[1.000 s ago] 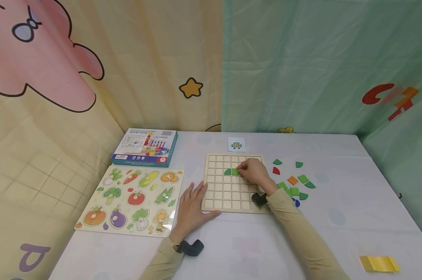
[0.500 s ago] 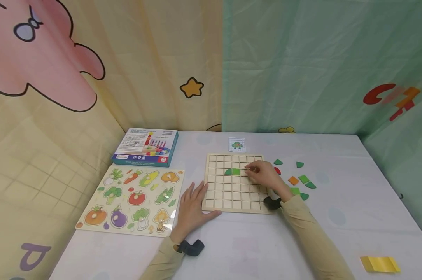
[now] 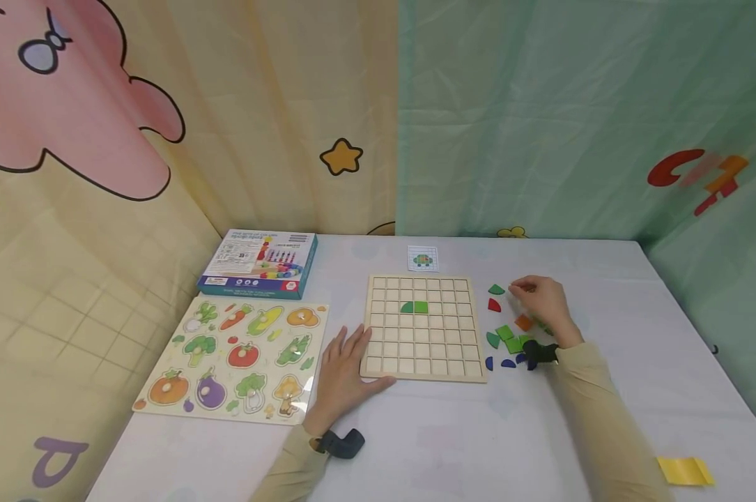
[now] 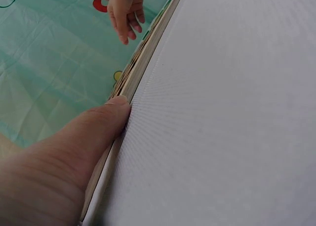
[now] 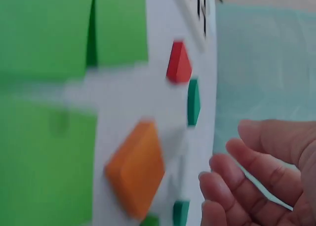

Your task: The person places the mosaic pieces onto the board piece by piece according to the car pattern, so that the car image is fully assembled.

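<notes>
My left hand (image 3: 346,369) rests spread at the lower left corner of the wooden grid board (image 3: 424,350); in the left wrist view its thumb (image 4: 101,122) touches the board's edge. A dark green quarter-circle piece (image 3: 407,307) and a light green square piece (image 3: 421,307) sit side by side in the grid. My right hand (image 3: 543,303) hovers over the loose pieces right of the board. Its fingers (image 5: 229,179) are loosely bent and hold nothing. Near it lie an orange square (image 5: 137,171), a red quarter-circle piece (image 3: 494,305) and a dark green quarter-circle piece (image 3: 496,289).
Light green squares (image 3: 513,345) and blue half-circle pieces (image 3: 508,363) lie below the right hand. A small pattern card (image 3: 423,259) is behind the board. Leftward are a vegetable puzzle (image 3: 230,359) and a box (image 3: 258,265). A yellow strip (image 3: 686,471) lies at front right.
My right hand has let go of the light green square in the grid and moved right, off the board and over the loose pieces. The left hand has stayed put.
</notes>
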Demonstrator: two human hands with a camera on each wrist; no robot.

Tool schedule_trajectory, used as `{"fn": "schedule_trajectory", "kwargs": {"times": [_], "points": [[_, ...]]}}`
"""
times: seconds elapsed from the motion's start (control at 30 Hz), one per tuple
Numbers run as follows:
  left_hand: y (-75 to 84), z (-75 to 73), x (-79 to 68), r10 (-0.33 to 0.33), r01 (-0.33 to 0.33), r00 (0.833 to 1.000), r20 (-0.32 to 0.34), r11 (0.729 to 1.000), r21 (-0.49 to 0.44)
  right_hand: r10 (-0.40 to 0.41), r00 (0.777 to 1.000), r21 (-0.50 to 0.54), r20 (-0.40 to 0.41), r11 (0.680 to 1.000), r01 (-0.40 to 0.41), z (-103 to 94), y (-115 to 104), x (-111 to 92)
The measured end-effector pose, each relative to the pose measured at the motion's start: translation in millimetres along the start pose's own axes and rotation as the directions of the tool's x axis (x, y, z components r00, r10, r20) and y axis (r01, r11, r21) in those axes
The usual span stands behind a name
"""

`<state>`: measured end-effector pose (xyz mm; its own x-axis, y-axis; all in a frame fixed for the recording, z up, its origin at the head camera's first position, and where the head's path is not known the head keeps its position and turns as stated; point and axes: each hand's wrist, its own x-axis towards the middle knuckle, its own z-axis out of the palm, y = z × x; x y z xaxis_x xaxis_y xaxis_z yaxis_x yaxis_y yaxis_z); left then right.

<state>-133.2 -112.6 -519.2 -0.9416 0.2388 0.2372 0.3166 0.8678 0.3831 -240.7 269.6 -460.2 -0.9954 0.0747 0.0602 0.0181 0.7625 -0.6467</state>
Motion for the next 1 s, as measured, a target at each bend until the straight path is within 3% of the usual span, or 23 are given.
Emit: {"fn": "schedule_trajectory", "kwargs": {"times": [0.23,0.47,0.8,1.0], "points": [[-0.1,-0.6,-0.5,0.001,-0.001,1.000,-0.006,1.000,-0.004,0.147,0.987,-0.037,-0.065,0.988,-0.150,-15.7,23.6,4.7],[0.0,0.3,-0.7,-0.001,0.001,1.000,-0.008,1.000,-0.004,0.287,0.957,-0.010,-0.040,0.958,-0.288,-17.4,27.0,5.0],[0.6,0.6,-1.2,-0.001,0.001,1.000,-0.005,1.000,-0.010,0.305,0.950,-0.040,-0.061,0.951,-0.307,-14.9,19.9,7.0],[0.9,-0.5,-1.5,-0.009,0.009,1.000,-0.003,1.000,-0.009,0.265,0.964,-0.002,-0.003,0.964,-0.265,-16.0,20.3,6.4]]}}
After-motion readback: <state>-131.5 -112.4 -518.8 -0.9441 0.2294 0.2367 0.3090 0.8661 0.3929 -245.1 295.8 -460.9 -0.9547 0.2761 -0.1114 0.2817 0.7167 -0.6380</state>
